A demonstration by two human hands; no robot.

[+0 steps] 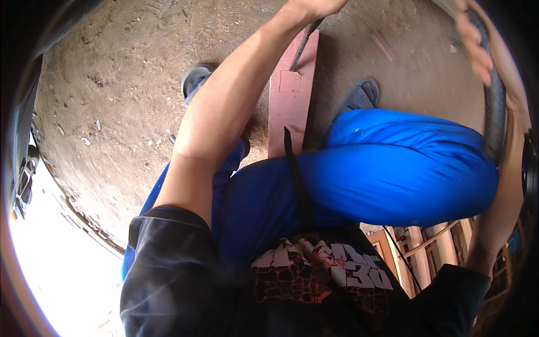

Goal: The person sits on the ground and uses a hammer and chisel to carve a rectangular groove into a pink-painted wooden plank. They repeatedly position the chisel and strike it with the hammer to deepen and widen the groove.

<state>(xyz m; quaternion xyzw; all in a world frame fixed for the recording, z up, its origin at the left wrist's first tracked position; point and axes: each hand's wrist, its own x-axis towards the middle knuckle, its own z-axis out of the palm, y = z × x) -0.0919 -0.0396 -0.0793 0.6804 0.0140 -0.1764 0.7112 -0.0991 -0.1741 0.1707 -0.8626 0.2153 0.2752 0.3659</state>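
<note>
My left hand [323,7] is at the top edge, closed around the upper end of a slim dark chisel [306,48]; its fingers are partly cut off. The chisel slants down, and its tip meets a reddish wooden plank [289,109] beside a rectangle outlined on the surface. The plank lies lengthwise between my feet, its near end under my leg. At the upper right, raised well away from the wood, my right hand [476,50] grips a long, thick, dark tool handle [494,112]. Motion blurs it, and its head is not visible.
My blue-trousered leg [393,180] bends across the plank's near end. Dark shoes [359,95] stand on either side of the wood. Bare earth [123,84] with small chips surrounds it, and a thin wood strip [383,45] lies at the far right. Timber pieces [429,247] are behind me at lower right.
</note>
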